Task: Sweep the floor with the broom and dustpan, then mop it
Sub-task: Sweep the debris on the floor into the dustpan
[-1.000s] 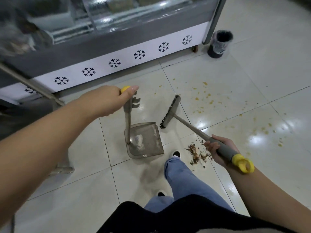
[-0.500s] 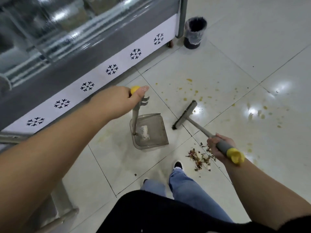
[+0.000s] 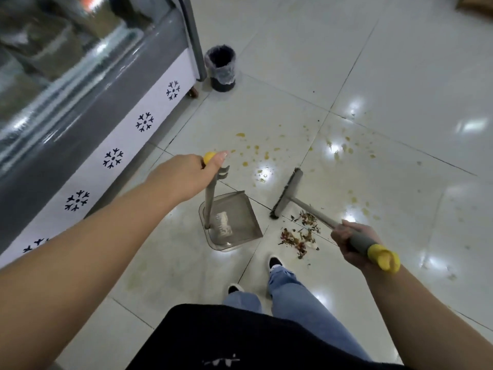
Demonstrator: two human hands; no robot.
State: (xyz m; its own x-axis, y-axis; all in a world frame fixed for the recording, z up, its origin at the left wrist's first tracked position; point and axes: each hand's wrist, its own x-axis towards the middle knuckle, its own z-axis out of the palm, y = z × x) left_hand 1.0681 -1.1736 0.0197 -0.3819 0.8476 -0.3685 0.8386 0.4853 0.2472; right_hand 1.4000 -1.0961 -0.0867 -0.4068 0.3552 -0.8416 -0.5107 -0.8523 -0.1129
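My left hand (image 3: 186, 177) grips the yellow-capped top of the grey dustpan handle. The clear grey dustpan (image 3: 234, 222) stands flat on the tile with a white scrap inside. My right hand (image 3: 349, 241) holds the grey broom (image 3: 288, 193) by its grip, just below the yellow end. The broom head rests on the floor to the right of the dustpan, its bristles down. A small pile of brown and red debris (image 3: 298, 236) lies between the broom shaft and my right foot. Yellow spots (image 3: 256, 153) dot the tiles beyond the broom.
A glass-fronted freezer case (image 3: 88, 124) with snowflake marks runs along the left. A small dark waste bin (image 3: 221, 68) with a liner stands at its far corner. My feet (image 3: 273, 263) are just behind the dustpan. Glossy open tile floor spreads to the right.
The view has swung right, so the freezer now sits further left. The broom head and dustpan have shifted a little, and the debris pile now lies right beside the broom shaft.
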